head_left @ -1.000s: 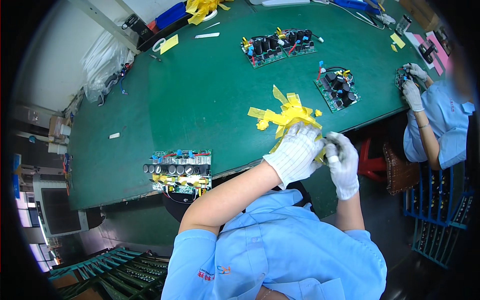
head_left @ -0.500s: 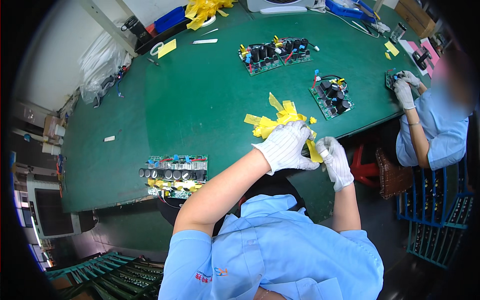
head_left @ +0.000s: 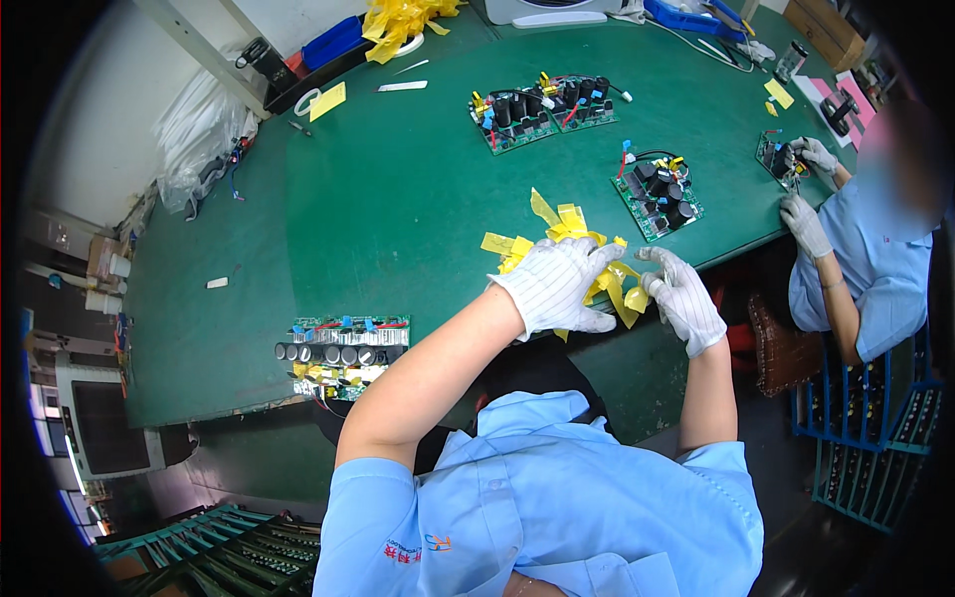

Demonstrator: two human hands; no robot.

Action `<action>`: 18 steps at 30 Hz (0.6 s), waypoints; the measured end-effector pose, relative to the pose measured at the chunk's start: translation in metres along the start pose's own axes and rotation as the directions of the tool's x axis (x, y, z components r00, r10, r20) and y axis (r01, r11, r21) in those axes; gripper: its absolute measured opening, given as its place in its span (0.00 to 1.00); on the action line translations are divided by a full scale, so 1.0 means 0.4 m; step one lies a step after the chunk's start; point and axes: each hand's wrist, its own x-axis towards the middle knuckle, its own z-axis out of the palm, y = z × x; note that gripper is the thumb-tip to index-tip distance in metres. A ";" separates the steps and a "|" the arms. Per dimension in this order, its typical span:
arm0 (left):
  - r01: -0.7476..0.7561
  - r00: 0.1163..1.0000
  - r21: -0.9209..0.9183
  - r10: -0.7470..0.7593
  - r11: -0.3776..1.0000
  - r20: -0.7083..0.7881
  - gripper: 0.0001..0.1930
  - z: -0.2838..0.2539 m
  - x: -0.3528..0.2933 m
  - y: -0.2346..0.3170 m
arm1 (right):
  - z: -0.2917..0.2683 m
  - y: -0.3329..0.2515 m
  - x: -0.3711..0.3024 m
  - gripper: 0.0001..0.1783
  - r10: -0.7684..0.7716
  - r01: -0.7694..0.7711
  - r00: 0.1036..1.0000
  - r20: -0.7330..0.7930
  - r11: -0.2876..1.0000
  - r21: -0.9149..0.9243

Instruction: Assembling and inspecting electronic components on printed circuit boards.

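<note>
My left hand (head_left: 562, 286), in a white striped glove, lies over a heap of yellow tape strips (head_left: 572, 221) at the table's near edge. Its fingers and thumb are spread, with tape showing between them. To the right my gloved right hand (head_left: 684, 306) is open, its curved index finger apart from its thumb. The thumb tip meets a loose yellow strip (head_left: 637, 297); whether the tape sticks to the glove I cannot tell. Just beyond stands a green circuit board (head_left: 657, 194) with black capacitors and a red wire.
Two joined boards (head_left: 542, 111) stand farther back on the green table (head_left: 398, 199). Another board (head_left: 343, 353) with a capacitor row lies by my left forearm. On the right, a co-worker's gloved hands (head_left: 808, 224) are at a small board (head_left: 776, 157). A yellow heap (head_left: 403, 25) sits far left.
My right hand has opened from a pinch on a yellow strip and shifted slightly right. My left hand's fingers have spread over the tape. The co-worker's nearer hand has come down from their board.
</note>
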 end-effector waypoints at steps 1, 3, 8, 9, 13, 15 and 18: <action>0.018 1.000 -0.016 -0.018 1.000 -0.007 0.45 -0.001 0.002 0.005 | 0.004 0.018 0.007 0.23 -0.122 0.122 0.992 -0.013 0.992 -0.034; 0.013 0.999 -0.056 -0.015 0.998 -0.038 0.44 0.006 0.003 0.004 | 0.004 0.053 0.028 0.23 -0.242 0.240 0.970 -0.022 0.968 -0.069; 0.015 0.976 -0.232 -0.065 0.973 -0.208 0.35 0.033 0.014 -0.050 | -0.033 0.126 0.113 0.23 -0.234 0.201 0.971 -0.049 0.910 -0.362; 0.016 0.976 -0.231 -0.066 0.973 -0.209 0.35 0.039 0.015 -0.068 | -0.029 0.136 0.128 0.21 -0.273 0.201 0.955 -0.115 0.884 -0.423; 0.046 0.959 -0.441 -0.163 0.897 -0.231 0.25 0.049 0.015 -0.112 | -0.029 0.146 0.157 0.19 -0.322 0.139 0.913 -0.251 0.823 -0.550; 0.132 0.978 -0.424 -0.188 0.896 -0.093 0.22 0.046 0.009 -0.119 | -0.027 0.141 0.169 0.16 -0.326 -0.056 0.824 -0.463 0.766 -0.640; 0.106 0.939 -0.405 -0.225 0.908 -0.261 0.20 0.051 -0.022 -0.127 | -0.018 0.145 0.160 0.14 -0.430 0.000 0.738 -0.521 0.772 -0.636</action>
